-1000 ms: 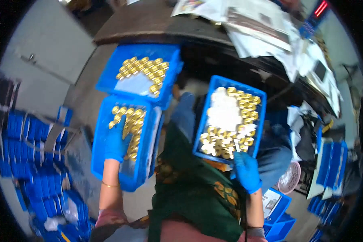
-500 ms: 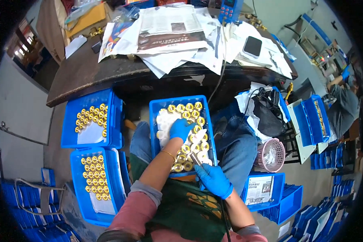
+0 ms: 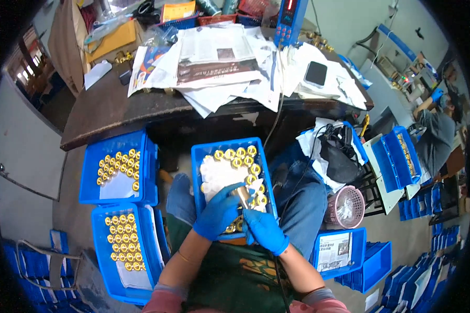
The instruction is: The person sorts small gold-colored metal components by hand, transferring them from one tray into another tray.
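Observation:
A blue plastic box [image 3: 195, 167] sits between my knees, holding several round brass fittings [image 3: 237, 163] and a patch of white material [image 3: 222, 176]. Above its near half, my left hand [image 3: 217, 213] in a blue glove is closed around a brass fitting [image 3: 237, 192]. My right hand [image 3: 266, 230], gloved as well, grips a slim metal tool [image 3: 245, 201], its tip against or close to that fitting. A black cable [image 3: 280, 271] runs down by my right hand. My fingers hide part of both held things.
Two blue boxes [image 3: 95, 190] of brass fittings stand at my left. Ahead is a dark desk [image 3: 97, 117] with newspapers [image 3: 214, 44] and a phone [image 3: 316, 74]. At right are a pink basket [image 3: 333, 201], a black bag [image 3: 344, 159] and stacked blue bins [image 3: 378, 268]. A co-worker [image 3: 437, 138] sits far right.
My left hand has come out of the box toward me with a brass fitting. The right hand's tool has risen to meet it. The view has tilted up slightly.

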Tool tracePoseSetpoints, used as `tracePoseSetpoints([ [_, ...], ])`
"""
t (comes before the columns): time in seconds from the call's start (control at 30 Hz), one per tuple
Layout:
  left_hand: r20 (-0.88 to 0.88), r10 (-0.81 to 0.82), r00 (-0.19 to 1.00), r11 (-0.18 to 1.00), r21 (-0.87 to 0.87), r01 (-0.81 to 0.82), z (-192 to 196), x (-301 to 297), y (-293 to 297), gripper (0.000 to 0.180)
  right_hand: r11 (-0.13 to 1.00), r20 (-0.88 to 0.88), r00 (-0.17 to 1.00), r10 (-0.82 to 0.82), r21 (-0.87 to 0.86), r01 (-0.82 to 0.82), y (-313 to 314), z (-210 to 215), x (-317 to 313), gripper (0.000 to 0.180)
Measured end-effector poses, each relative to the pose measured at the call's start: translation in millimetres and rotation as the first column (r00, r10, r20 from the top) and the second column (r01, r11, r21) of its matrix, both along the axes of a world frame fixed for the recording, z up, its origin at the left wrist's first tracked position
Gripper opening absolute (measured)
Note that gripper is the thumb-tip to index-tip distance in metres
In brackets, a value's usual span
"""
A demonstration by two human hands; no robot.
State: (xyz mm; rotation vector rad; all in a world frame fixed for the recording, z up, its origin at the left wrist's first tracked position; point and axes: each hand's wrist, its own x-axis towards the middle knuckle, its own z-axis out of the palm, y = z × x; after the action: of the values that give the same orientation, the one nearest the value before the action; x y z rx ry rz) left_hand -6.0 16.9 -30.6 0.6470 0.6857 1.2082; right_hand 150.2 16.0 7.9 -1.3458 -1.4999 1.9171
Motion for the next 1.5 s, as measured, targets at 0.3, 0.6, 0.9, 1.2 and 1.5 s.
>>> tracePoseSetpoints([
  [0.3, -0.278, 0.191, 0.941, 0.979, -0.019, -0.204, 24, 18, -11, 0.03, 0.716, 0.526, 0.84, -0.132, 0.637, -0.287, -11, -6, -6, 0.021],
  [0.6, 0.217, 0.115, 0.969, 0.993, -0.043, -0.108, 28, 18, -14, 0.048, 0.72, 0.216, 0.972, -0.088, 0.688, -0.087, -16, 0, -12, 0.02],
  [0.9, -0.107, 0.168, 0.98, 0.984, -0.037, -0.173, 27, 9, -29, 0.055, 0.896, 0.172, 0.985, 0.01, 0.435, -0.085, -24, -7, -13, 0.025],
  [1.2, -0.675, 0.474, 0.566, 0.853, 0.192, -0.485, 21, -108, -93, 0.055, 0.841, 0.337, 0.9, 0.276, 0.368, -0.396, -23, -14, -13, 0.029],
  [1.5, -0.948, -0.149, -0.28, 0.833, 0.032, -0.552, -25, -269, -285, 0.063, 0.974, 0.126, 0.979, 0.162, 0.137, -0.179, -14, -6, -18, 0.028],
])
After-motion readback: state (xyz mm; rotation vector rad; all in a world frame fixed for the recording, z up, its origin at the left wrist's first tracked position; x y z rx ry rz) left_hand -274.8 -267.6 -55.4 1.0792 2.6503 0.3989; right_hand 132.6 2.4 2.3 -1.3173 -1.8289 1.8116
